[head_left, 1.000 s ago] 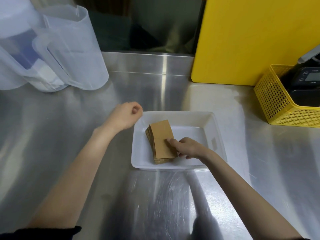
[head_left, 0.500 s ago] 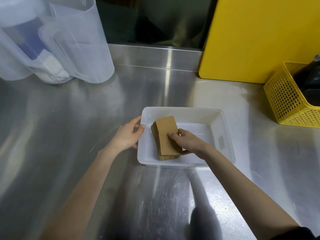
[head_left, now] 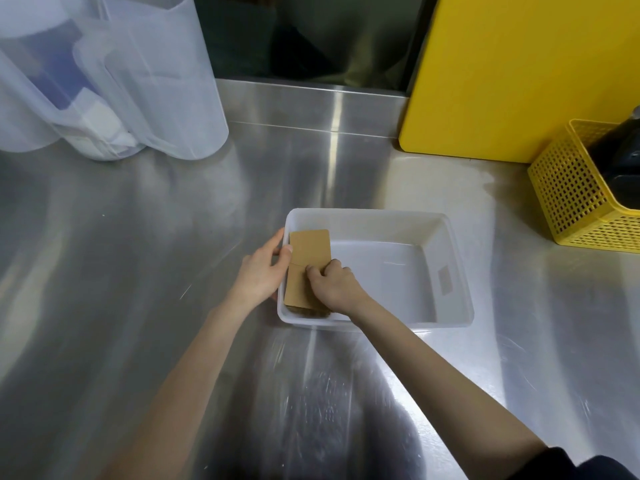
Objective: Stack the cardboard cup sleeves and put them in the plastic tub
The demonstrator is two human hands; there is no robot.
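Here the stack of cardboard sleeves (head_left: 308,268) is lying flat against the left wall inside the white plastic tub (head_left: 450,271) on the steel bench (head_left: 121,271). The right hand (head_left: 334,287) is pressing curled fingers onto it; the left hand (head_left: 263,271) is gripping the tub's left rim.

Cup sleeves (head_left: 309,265): matt brown cardboard, smooth-faced, stacked flat under the right hand (head_left: 334,287).
Tub (head_left: 453,271): translucent white plastic, smooth with a soft sheen; its wall is pinched by the left hand (head_left: 265,271).
Counter (head_left: 138,271): brushed stainless steel, glossy, streaked with fine scratches nearer than the grip.
Basket (head_left: 571,195): yellow perforated plastic, far right of the grip.
Board (head_left: 519,71): smooth yellow plastic, low sheen.
Pitchers (head_left: 156,81): frosted clear plastic, far left.
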